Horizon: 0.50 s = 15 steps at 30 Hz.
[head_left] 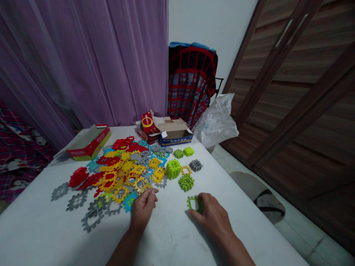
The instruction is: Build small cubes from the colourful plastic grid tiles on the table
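Observation:
My right hand is closed on the right side of a green square frame piece, low over the white table. My left hand is closed, its fingers curled, at the near edge of a heap of toothed pieces; whether anything is inside it is hidden. Beside it lies a blue piece. Beyond my right hand are a green toothed stack, a taller lime stack, a yellow frame piece and a grey stack. Two more green stacks stand farther back.
The heap of yellow pieces, red pieces and grey pieces covers the left and middle of the table. Behind stand a red-green box, a red box and a blue box, with a plastic bag at the right edge.

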Tool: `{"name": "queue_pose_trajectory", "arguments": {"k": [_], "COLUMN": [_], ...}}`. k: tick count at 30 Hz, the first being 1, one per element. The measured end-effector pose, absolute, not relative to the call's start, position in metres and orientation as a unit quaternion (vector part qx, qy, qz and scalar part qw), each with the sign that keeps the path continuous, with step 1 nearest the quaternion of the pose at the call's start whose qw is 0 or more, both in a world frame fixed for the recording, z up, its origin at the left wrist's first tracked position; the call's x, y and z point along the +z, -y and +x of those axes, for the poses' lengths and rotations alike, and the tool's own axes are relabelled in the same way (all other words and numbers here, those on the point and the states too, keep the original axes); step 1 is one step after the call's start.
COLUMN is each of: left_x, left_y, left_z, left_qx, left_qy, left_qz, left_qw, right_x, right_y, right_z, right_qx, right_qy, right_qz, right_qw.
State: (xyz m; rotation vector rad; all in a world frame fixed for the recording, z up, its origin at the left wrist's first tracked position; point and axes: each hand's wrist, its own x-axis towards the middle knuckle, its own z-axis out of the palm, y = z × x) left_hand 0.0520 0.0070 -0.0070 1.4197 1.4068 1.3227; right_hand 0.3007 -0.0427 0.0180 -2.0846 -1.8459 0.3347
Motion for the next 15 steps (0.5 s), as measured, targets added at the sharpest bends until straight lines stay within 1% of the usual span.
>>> {"name": "queue_pose_trajectory", "arguments": {"k": [7, 10, 12, 15], "left_x": [-0.005, -0.007, -0.009, -0.009], "left_y": [-0.006, -0.007, -0.007, -0.008], "left_z": [0.052, 0.051, 0.050, 0.050], "left_qx": [0.513, 0.511, 0.508, 0.509], "left_qy": [-0.550, -0.545, -0.544, -0.550], "left_qz": [0.554, 0.562, 0.566, 0.559], "left_qw": [0.357, 0.354, 0.354, 0.355], "right_x": [0.024, 0.029, 0.031, 0.029], "right_y": [0.042, 0.039, 0.036, 0.033], "right_z": [0.301, 0.316, 0.330, 0.351], "right_qx": [0.132, 0.155, 0.158, 0.127], "right_qy": [0.720, 0.733, 0.691, 0.586], "right_qz": [-0.672, -0.652, -0.695, -0.791], "right_qw": [0.114, 0.111, 0.119, 0.125]}}
